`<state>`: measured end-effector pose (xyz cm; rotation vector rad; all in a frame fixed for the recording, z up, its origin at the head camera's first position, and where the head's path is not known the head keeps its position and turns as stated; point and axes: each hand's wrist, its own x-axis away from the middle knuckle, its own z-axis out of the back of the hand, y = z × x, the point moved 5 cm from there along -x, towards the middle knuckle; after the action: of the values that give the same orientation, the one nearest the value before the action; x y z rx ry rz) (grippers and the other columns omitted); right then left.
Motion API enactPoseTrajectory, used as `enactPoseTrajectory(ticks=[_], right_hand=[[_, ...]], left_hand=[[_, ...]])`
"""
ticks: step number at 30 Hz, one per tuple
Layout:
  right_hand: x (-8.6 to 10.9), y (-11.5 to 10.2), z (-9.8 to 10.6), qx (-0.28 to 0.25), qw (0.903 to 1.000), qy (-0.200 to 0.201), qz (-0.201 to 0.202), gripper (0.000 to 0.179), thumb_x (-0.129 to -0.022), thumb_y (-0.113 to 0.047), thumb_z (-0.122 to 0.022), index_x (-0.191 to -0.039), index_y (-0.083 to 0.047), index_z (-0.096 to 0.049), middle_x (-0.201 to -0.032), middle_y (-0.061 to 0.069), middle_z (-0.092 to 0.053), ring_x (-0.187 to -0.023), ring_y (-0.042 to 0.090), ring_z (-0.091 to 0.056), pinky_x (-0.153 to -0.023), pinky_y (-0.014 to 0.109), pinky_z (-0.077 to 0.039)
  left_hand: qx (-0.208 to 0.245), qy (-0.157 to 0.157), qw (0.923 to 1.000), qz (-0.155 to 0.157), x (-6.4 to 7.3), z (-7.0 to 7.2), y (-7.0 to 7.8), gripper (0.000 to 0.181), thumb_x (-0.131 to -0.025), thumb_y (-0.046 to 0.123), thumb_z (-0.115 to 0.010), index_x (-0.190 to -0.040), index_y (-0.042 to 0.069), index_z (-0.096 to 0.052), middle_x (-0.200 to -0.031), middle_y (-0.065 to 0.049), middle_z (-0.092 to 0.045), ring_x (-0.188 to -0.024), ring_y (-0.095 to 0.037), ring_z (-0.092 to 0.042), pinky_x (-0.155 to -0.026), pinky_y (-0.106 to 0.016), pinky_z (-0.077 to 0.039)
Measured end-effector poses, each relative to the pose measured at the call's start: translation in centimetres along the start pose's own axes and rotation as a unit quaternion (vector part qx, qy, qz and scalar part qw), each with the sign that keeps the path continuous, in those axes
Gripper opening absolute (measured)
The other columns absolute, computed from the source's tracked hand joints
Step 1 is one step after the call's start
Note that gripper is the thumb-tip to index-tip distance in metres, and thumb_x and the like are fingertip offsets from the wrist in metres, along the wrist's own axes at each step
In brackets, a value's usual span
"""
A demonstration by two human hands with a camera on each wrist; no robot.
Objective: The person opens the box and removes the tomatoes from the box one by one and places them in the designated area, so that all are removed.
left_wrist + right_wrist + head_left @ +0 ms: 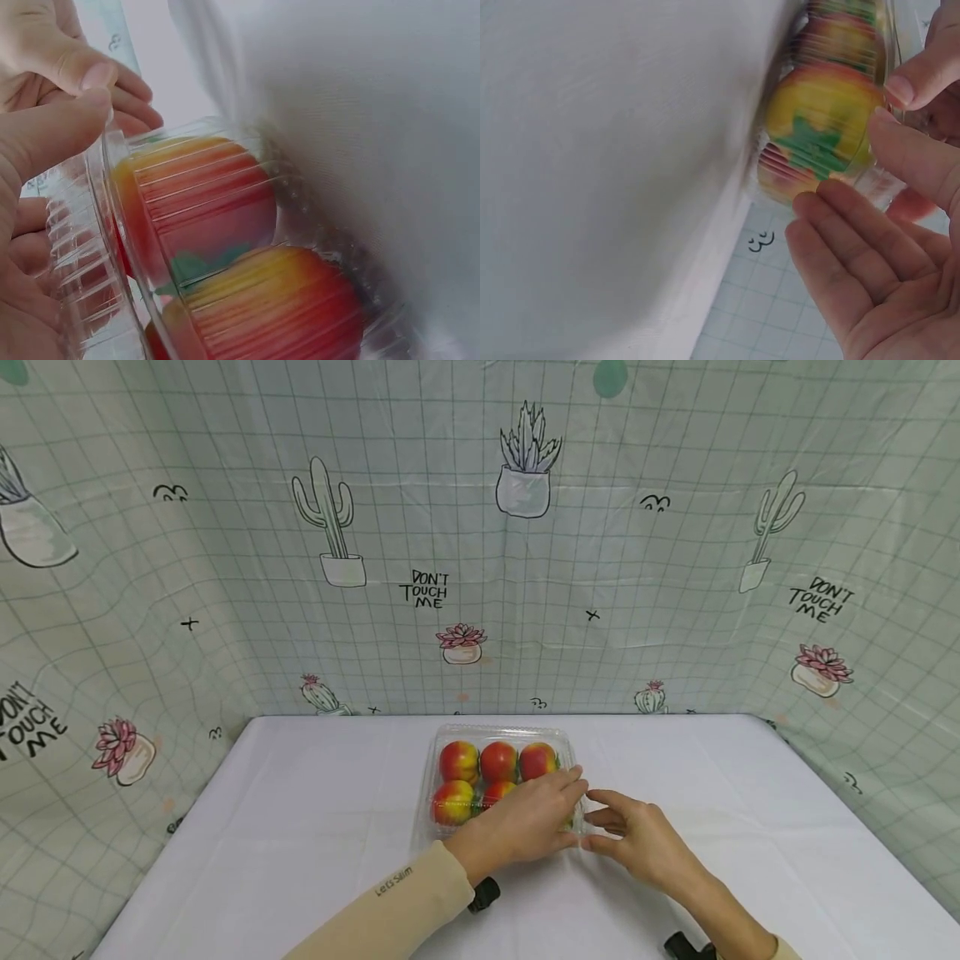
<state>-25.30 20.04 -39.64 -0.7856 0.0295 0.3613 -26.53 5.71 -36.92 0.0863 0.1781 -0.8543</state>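
A clear plastic clamshell box point(498, 732) holds several red-and-yellow fruits point(459, 762) with green leaves. My left hand point(525, 818) lies across the lid's right half, hiding some of the fruit. Its fingers reach over the lid, and its thumb point(64, 127) presses at the rim near a corner. At the box's right side is my right hand point(645, 839), its thumb point(911, 154) touching the rim close to the left thumb. The other right fingers point(862, 240) stretch out beside the box wall. The lid lies over the fruit.
A white cloth point(315, 827) covers the table under the box. Behind it and at both sides hangs a grid-patterned curtain point(390, 510) with printed cacti. A black strap piece point(483, 893) shows at the left wrist and another point(682, 946) at the right.
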Motion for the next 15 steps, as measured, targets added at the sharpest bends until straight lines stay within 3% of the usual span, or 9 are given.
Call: enactPoseTrajectory(ticks=[4,8,15], right_hand=[[0.11,-0.17,0.08,0.029,0.9995,0.003,0.016,0.070,-0.079,-0.026,-0.078,-0.140,-0.011,-0.046,-0.115,0.010,-0.067,-0.105,0.030,-0.064,-0.089,0.046,-0.053],[0.13,-0.37,0.20,0.056,0.9975,0.015,0.042,0.072,-0.079,-0.022,-0.079,-0.143,-0.014,-0.045,-0.132,0.008,-0.057,-0.118,0.032,-0.056,-0.096,0.048,-0.048],[0.23,-0.64,0.23,0.087,0.9925,0.025,0.082,0.074,-0.078,-0.016,-0.079,-0.143,-0.014,-0.045,-0.141,0.004,-0.048,-0.129,0.028,-0.046,-0.101,0.050,-0.043]], left_hand=[[0.038,-0.010,0.9992,0.007,0.12,0.04,-0.21,0.081,-0.083,0.038,-0.073,-0.146,0.005,-0.035,-0.152,-0.008,-0.034,-0.137,-0.018,-0.036,-0.109,-0.028,-0.035],[0.054,0.002,0.9985,0.005,0.20,0.20,-0.30,0.090,-0.082,0.038,-0.075,-0.149,0.004,-0.026,-0.154,-0.008,-0.029,-0.139,-0.018,-0.032,-0.110,-0.029,-0.034],[0.049,0.020,0.9986,0.005,0.55,0.43,-0.49,0.090,-0.081,0.042,-0.074,-0.148,0.003,-0.028,-0.152,-0.008,-0.032,-0.138,-0.018,-0.033,-0.110,-0.030,-0.034]])
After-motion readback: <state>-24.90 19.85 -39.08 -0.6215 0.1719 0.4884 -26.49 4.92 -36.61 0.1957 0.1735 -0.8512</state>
